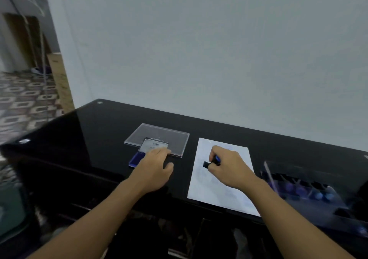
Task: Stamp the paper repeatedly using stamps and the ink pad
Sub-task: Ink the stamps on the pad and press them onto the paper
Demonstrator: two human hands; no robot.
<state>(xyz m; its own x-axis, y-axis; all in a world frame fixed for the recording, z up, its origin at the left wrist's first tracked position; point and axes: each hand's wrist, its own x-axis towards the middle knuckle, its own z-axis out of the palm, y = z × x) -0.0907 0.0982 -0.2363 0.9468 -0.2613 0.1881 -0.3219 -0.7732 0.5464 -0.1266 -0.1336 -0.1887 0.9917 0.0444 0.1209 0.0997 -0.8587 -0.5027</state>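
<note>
Black glossy bench (95,131) against a plain wall.

Left of centre is the ink pad (135,160), blue base flat on the bench. Its silver lid (152,145) is opened toward the far side. The left grip (153,171), a bare hand, lies over the pad with fingers fairly straight, tips on the lid and thumb out to the right. It holds nothing and is probably steadying the pad. Just behind the pad a clear plastic cover (159,136) lies flat.

Right of centre is the paper (211,191), one white sheet lying flat, its near edge close to the bench's near edge. The right grip (229,169), also a bare hand, is over the sheet's far half. It is curled round a stamp (211,162) with a small black base and blue knob, pinched between thumb and fingers. Can't tell if the base touches the sheet.

Far right is a clear case (308,189) with rows of blue-topped stamps, badly blurred.

Handling, as a judgement:
- **Stamp:** light, rigid and small. Take it by the blue knob and press straight down.
- **Paper:** thin and floppy, likely to slide on the glossy top. Pin it with a flat palm.
- **Pad:** light and may skid. Hold it by the base edges, since the inked face stains.

Writing: there is a small dark logo on the lid, too blurred to read. Faint bluish marks on the paper are unreadable.
</note>
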